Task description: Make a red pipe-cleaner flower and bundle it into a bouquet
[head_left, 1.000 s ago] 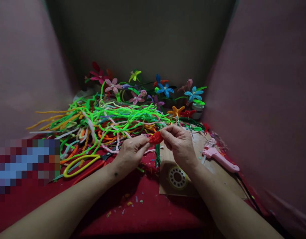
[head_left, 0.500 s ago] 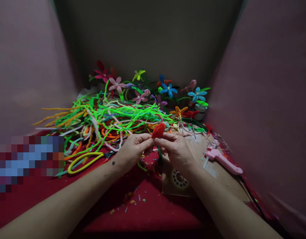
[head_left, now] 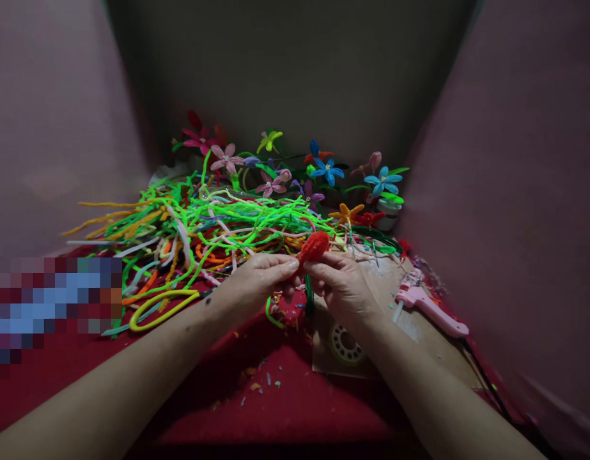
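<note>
Red-covered tabletop (head_left: 295, 412) carries loose scraps (head_left: 256, 386) near its front. Beyond these, a ring-shaped spool (head_left: 339, 337) lies on a cardboard sheet (head_left: 438, 361). Left hand (head_left: 270, 275) and right hand (head_left: 341, 284) are close together above the tabletop, both pinching one red fuzzy piece (head_left: 316, 246) — fingertips at its lower end. Pink glue gun (head_left: 429, 306) rests rightward. Farther back: piled fuzzy stems (head_left: 256, 217) — many bright green — then multicolored flowers (head_left: 328, 171).

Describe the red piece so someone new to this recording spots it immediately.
Find the heap of pipe cleaners on the red cloth. In front of its right end, the left hand and right hand pinch a fuzzy red petal-shaped piece. Unlike the red flower farther right, it is hand-held.
</note>
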Available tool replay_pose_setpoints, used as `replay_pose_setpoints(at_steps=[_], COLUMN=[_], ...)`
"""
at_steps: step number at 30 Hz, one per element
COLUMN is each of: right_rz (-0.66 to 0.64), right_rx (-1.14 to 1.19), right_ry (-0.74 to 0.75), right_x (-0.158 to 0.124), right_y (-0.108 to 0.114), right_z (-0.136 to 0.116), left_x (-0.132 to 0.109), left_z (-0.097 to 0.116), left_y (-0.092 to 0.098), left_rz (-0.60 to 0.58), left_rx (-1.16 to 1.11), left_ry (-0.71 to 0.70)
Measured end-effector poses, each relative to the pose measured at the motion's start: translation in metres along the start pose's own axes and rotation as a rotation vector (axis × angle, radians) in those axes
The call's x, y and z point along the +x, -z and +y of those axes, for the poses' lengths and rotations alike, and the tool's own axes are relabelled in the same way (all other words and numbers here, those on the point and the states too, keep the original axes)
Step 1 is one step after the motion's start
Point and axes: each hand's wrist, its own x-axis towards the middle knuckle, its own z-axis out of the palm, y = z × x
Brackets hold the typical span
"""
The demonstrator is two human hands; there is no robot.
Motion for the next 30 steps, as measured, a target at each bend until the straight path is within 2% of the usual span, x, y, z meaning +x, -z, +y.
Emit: replay_pose_setpoints(at_steps=[3, 6, 12, 18, 21, 25, 27, 30], right_rz=[-0.002, -0.007, 0.006, 0.019, 0.072, 0.095, 0.109, 0.114], right_rx=[0.019, 0.022, -0.012, 0.063, 0.108, 0.105, 0.096, 0.121], right_ry=[-0.023, -0.049, -0.066, -0.088, -0.038, -0.01, -0.027, -0.058], right_x=[0.0, 0.0, 0.0, 0.0, 0.003, 0.011, 0.017, 0.025], right_y=[0.001, 0.0, 0.0, -0.001, 0.002, 0.008, 0.008, 0.008], right_z=[0.001, 0.001, 0.004, -0.001, -0.011, -0.029, -0.036, -0.04], left_x=[0.002, 0.003, 0.005, 0.005, 0.007, 0.011, 0.013, 0.014], left_z=[-0.004, -0.009, -0.014, -0.009, -0.004, 0.0, 0.0, 0.0], left_y=[0.0, 0.001, -0.001, 0.001, 0.01, 0.023, 0.026, 0.028], left_rz=[-0.014, 0.007, 0.044, -0.001, 0.116, 0.364, 0.411, 0.437], left_rx=[-0.207, -0.295, -0.376, -0.327, -0.247, -0.061, 0.038, 0.107], left_ry=[0.072, 0.1, 0.12, 0.146, 0.11, -0.087, -0.142, -0.149])
